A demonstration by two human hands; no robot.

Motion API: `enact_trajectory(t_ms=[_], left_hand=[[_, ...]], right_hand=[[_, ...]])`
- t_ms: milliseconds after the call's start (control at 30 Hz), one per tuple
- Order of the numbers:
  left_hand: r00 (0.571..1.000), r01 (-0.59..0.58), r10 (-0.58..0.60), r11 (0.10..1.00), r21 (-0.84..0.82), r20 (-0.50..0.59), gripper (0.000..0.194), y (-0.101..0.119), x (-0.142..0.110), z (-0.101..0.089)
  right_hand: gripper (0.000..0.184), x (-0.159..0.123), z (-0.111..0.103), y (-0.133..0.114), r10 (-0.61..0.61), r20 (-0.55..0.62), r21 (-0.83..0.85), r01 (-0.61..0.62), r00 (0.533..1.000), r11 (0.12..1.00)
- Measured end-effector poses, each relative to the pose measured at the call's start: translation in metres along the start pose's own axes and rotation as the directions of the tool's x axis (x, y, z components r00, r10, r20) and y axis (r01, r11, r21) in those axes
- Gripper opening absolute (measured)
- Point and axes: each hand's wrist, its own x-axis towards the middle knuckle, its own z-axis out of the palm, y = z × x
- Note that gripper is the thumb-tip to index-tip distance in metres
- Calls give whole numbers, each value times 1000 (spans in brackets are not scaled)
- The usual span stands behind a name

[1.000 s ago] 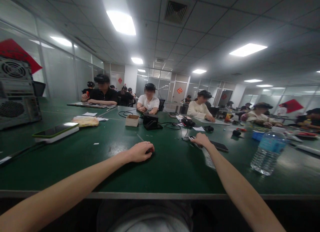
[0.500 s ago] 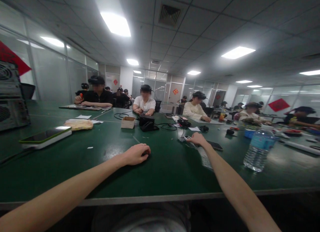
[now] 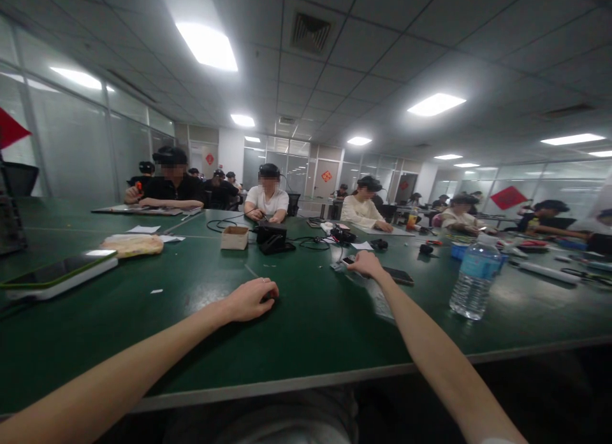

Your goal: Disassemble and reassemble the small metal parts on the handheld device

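On the green table (image 3: 296, 342), my left hand (image 3: 251, 299) rests with its fingers curled inward. A dark gap shows between thumb and fingers, and what is under them, if anything, is hidden. Farther to the right, my right hand (image 3: 367, 264) pinches a small dark flat object with a pale edge (image 3: 349, 261), mostly covered by the fingers. Clear plastic film (image 3: 381, 302) lies beneath that hand and wrist. A dark phone-like slab (image 3: 398, 276) lies just right of the wrist.
A water bottle (image 3: 473, 279) stands right of my forearm. Ahead are a small open box (image 3: 234, 238), a black stand (image 3: 275, 239) and cables. At left lie a green-edged device (image 3: 60, 273) and a yellowish packet (image 3: 131, 245). Several people sit across the table.
My view has turned slightly right, so everything sits farther left in the picture. Both hands keep about the same pose and place on the table.
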Motion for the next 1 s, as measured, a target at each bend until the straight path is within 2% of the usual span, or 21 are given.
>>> enact_trajectory(t_ms=[167,300,533,1000], left_hand=[[1000,-3,3,1000,15,-4,19,1,0,-1],[1000,3,-3,1000,22,-2,19,2,0,-1],[1000,-2,2,1000,13,-3,18,-1,1,1],[1000,-1,1,1000,17,14,16,2,0,-2]], right_hand=[[31,-9,-6,-9,-49,-61,-88,43,997,995],[36,-13,-9,-12,-66,-90,-129,54,994,990],[37,-14,-5,-10,-88,-60,-167,77,994,983],[44,-16,-6,-8,-104,-92,-193,84,990,978]])
